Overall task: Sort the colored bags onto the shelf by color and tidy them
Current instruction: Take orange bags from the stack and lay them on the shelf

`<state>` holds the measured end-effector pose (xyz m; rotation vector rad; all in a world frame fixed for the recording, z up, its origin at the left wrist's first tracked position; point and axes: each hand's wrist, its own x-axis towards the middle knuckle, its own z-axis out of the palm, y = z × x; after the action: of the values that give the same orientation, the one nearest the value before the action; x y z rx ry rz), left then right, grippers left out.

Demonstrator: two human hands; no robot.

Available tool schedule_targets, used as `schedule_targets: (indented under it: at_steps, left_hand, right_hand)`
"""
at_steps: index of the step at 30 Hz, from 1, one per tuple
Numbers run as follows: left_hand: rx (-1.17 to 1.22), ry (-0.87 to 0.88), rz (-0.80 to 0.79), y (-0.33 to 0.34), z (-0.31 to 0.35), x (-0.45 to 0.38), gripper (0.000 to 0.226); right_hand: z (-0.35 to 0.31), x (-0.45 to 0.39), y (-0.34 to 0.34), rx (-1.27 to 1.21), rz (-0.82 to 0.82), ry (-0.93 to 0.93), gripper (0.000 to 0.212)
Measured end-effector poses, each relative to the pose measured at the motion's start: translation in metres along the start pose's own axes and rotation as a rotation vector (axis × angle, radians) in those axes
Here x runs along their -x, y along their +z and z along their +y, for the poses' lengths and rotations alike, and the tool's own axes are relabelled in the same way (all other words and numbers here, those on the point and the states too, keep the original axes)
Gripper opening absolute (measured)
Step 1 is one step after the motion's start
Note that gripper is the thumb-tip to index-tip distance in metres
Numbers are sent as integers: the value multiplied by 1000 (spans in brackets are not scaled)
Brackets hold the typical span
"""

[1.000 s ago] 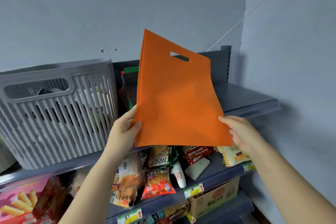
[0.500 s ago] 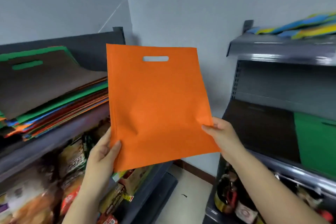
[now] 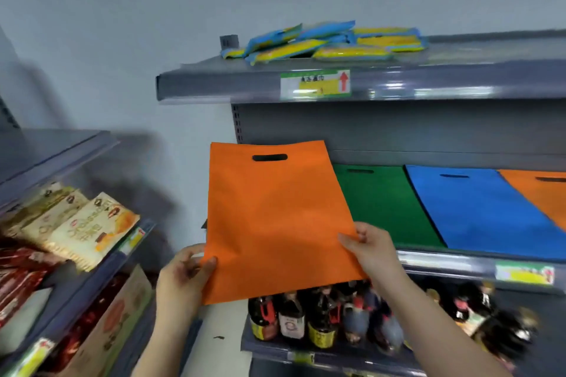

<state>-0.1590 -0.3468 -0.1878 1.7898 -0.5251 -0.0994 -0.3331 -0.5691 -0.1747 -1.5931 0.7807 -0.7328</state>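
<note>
Far right of the held orange bag (image 3: 275, 217), past green and blue, lies its orange pile (image 3: 542, 193); left hand (image 3: 183, 272) and right hand (image 3: 370, 251), the nearer, pinch its bottom corners.

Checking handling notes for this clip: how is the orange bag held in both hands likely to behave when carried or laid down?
The orange bag probably weighs little: the left hand and right hand hold it by pinching only its lower corners. It seems thin but fairly self-supporting, standing nearly flat. It would likely lie flat like the green bag.
</note>
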Motion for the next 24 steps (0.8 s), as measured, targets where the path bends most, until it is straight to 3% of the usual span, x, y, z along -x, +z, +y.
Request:
schedule_targets:
  at_steps: [7, 9, 11, 15, 19, 24]
  left_hand:
    - [65, 9, -156, 128, 39, 25, 27]
    - [92, 17, -191, 161, 50, 34, 28]
    - [104, 61, -227, 195, 65, 43, 15]
    - [72, 138, -317, 257, 95, 59, 23]
    - [71, 160, -429, 313, 117, 64, 7]
    - [135, 205, -521, 377, 142, 65, 8]
  right_hand:
    - [18, 4, -132, -99, 183, 39, 14]
    - [23, 8, -167, -88, 244, 29, 14]
    - [28, 11, -201, -81, 316, 20, 16]
    - [36, 17, -263, -48, 422, 17, 15]
    - [43, 18, -318, 18, 518, 13, 19]
    - [52, 5, -375, 96, 641, 11, 19]
